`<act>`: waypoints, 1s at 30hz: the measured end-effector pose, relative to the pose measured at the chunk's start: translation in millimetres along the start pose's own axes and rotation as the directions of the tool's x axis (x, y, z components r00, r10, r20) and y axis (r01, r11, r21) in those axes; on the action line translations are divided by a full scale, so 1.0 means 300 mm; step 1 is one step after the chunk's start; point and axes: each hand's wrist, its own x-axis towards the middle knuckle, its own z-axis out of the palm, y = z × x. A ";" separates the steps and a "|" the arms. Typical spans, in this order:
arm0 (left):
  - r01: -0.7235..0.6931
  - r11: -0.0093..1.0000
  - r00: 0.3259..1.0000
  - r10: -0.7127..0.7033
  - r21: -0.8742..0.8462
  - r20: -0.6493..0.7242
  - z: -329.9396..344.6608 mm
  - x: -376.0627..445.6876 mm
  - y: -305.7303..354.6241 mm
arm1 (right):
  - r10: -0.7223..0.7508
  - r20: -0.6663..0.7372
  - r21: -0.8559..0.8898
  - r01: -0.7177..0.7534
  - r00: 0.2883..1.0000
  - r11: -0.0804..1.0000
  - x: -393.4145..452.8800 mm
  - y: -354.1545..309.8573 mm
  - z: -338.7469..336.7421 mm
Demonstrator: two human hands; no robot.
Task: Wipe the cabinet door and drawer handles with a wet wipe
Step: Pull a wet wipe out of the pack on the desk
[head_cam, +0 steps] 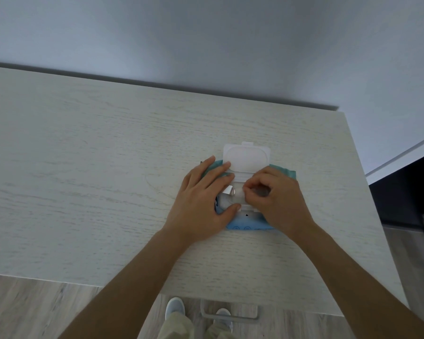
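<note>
A blue and teal wet wipe pack lies on the pale wood cabinet top, right of centre. Its white plastic lid is flipped up and back. My left hand lies flat on the pack's left side, fingers spread, holding it down. My right hand rests on the pack's right side, with its fingertips pinched together at the opening, on a clear seal or a wipe; which one I cannot tell. A grey metal handle sticks out below the cabinet's front edge.
A plain wall rises behind the cabinet. The cabinet top ends at its right edge, next to a dark unit. Wood-look floor and my two shoes show below the front edge.
</note>
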 end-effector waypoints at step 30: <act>0.015 1.000 0.999 -0.015 0.021 0.033 0.003 0.001 -0.001 | -0.009 -0.010 -0.109 0.008 1.000 0.994 -0.042 -0.031 -0.001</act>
